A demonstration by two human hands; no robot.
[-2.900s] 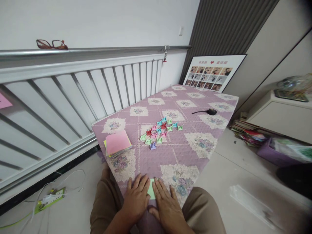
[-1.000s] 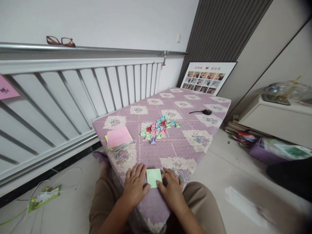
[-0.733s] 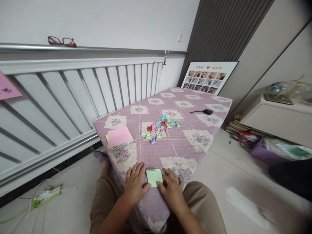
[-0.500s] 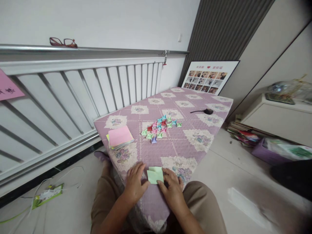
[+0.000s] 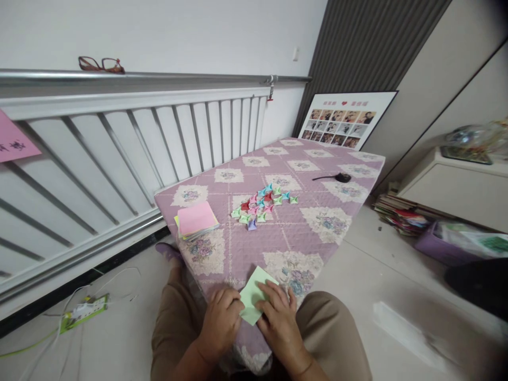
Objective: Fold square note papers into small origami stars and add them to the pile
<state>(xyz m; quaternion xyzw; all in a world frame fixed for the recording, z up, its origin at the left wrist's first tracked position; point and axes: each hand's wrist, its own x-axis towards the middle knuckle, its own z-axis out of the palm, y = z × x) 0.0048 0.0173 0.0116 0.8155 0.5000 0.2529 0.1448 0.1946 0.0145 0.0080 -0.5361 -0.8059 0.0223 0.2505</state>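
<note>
A light green sheet of paper (image 5: 254, 288) lies turned cornerwise at the near end of the table, a crease running across it. My left hand (image 5: 223, 315) has its fingers curled and pinches the paper's left edge. On the other side, my right hand (image 5: 277, 312) grips the right part of the sheet, fingers over the top and the thumb near the lower edge. Beyond them sits a group of small folded paper pieces (image 5: 262, 203) in green, pink, red, blue and purple. To their left is a stack of coloured paper squares (image 5: 196, 219), pink on top.
A purple flowered cloth (image 5: 254, 248) covers the table. A black ladle-like object (image 5: 342, 178) lies toward its far right. Along the left wall runs a white radiator (image 5: 178, 137), with glasses (image 5: 101, 64) on the pipe above. A photo board (image 5: 347, 120) leans at the back.
The green paper has been opened out from its folded shape and turned cornerwise. My left hand has come in from the table and closed on its left edge; my right hand reaches farther over it.
</note>
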